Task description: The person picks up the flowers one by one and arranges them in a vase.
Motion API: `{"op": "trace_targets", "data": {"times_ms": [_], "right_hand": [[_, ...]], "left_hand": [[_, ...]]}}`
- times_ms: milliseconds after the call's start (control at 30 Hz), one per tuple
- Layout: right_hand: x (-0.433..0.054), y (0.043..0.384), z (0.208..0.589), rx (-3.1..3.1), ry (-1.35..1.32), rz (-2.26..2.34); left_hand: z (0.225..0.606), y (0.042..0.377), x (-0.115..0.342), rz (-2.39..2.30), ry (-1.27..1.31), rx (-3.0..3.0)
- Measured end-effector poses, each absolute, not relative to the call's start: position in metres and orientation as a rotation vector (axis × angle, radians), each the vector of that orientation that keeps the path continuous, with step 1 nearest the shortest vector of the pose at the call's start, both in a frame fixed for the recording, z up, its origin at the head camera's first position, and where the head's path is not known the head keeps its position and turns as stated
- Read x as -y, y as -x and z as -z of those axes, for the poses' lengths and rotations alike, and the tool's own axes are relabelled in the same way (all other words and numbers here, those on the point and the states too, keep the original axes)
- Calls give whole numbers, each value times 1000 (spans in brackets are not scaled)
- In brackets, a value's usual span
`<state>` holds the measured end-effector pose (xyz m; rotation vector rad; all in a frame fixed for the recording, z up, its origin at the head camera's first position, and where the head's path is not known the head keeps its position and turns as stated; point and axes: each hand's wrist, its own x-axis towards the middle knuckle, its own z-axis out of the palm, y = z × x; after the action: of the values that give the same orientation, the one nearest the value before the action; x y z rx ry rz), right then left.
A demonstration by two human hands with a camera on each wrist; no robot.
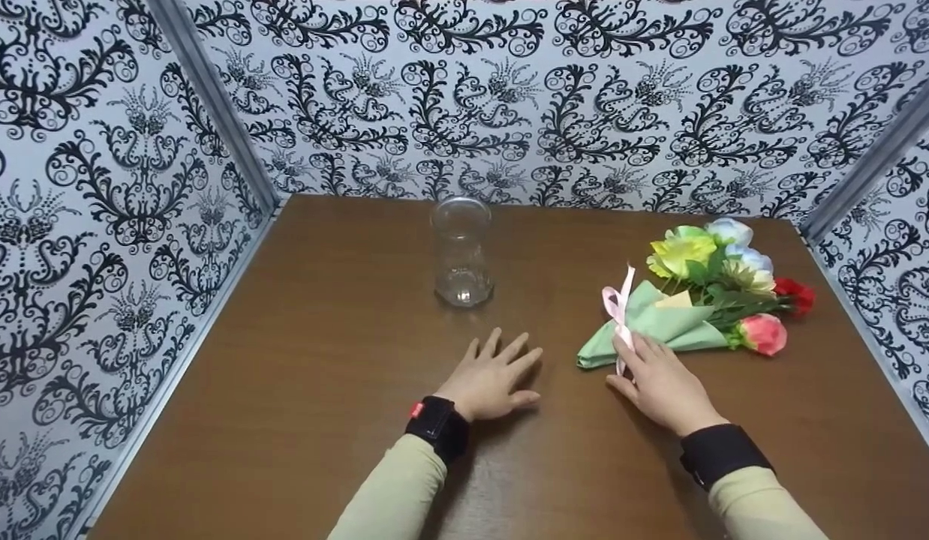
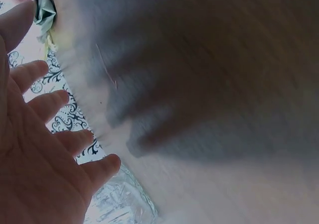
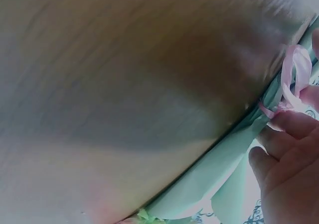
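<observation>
A flower bouquet (image 1: 671, 322) wrapped in green paper lies on the right side of the table, tied with a pink ribbon (image 1: 619, 304). My right hand (image 1: 663, 386) is at its near edge, fingertips touching the ribbon. Seen from the right wrist, a ribbon loop (image 3: 296, 74) shows between the thumb and forefinger, which stand apart. My left hand (image 1: 491, 382) is spread with straight fingers above the middle of the table, holding nothing. Beyond its fingertips stands a clear glass vase (image 1: 463, 255); part of the vase also shows below the fingers in the left wrist view.
The brown wooden table (image 1: 307, 330) meets a patterned back wall (image 1: 479, 97) and patterned side panels with grey metal edges. Yellow, white, red and pink flower heads (image 1: 763, 334) point toward the right edge of the table.
</observation>
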<state>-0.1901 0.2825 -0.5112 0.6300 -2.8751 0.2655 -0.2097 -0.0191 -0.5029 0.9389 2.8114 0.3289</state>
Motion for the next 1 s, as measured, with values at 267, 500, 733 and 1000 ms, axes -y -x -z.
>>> {"op": "trace_targets", "data": {"times_ms": [267, 500, 733, 1000], "right_hand": [[-271, 188, 512, 2812, -668, -229], [-265, 187, 514, 2696, -740, -181], [-255, 184, 514, 2704, -763, -140], [-243, 180, 511, 2660, -838, -139]], "left_hand": [[503, 210, 16, -304, -945, -2793], [505, 210, 12, -289, -1002, -2792], [504, 208, 7, -248, -1129, -2808], [502, 202, 1, -193, -1238, -2834]]}}
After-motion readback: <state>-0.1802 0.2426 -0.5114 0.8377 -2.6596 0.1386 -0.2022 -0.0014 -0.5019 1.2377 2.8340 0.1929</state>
